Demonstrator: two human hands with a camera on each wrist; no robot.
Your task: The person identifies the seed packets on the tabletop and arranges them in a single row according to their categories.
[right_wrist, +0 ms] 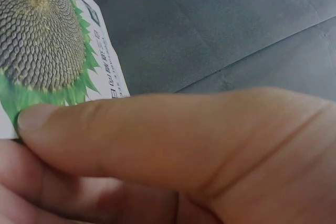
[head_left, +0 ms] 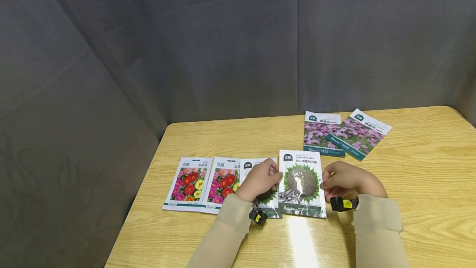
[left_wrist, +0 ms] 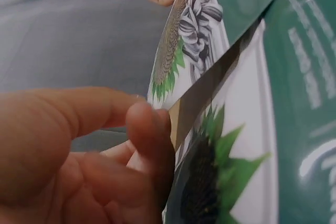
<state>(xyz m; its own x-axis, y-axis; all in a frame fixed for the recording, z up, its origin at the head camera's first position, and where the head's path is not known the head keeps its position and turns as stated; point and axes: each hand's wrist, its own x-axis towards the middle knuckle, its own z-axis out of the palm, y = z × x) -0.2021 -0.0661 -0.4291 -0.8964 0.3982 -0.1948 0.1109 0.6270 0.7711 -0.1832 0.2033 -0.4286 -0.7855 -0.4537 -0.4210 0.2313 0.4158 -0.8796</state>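
Note:
A sunflower seed packet [head_left: 301, 183] with a large seed head printed on it is held between both hands, raised slightly at the centre of the table. My left hand [head_left: 260, 179] pinches its left edge, thumb and forefinger meeting there in the left wrist view. On the opposite edge, my right hand [head_left: 346, 179] grips the packet, its thumb [right_wrist: 79, 129] lying over the printed front. A second sunflower packet [head_left: 273, 210] lies under my left hand, which partly covers it. Left of that come two red-and-pink flower seed packets [head_left: 189, 185], side by side, slightly overlapping.
Two purple flower seed packets [head_left: 321, 133] lie at the back right, one angled over the other. The wooden table [head_left: 420, 160] is bounded at the back and left by a grey cloth [head_left: 230, 53]. Light glares off the table's front.

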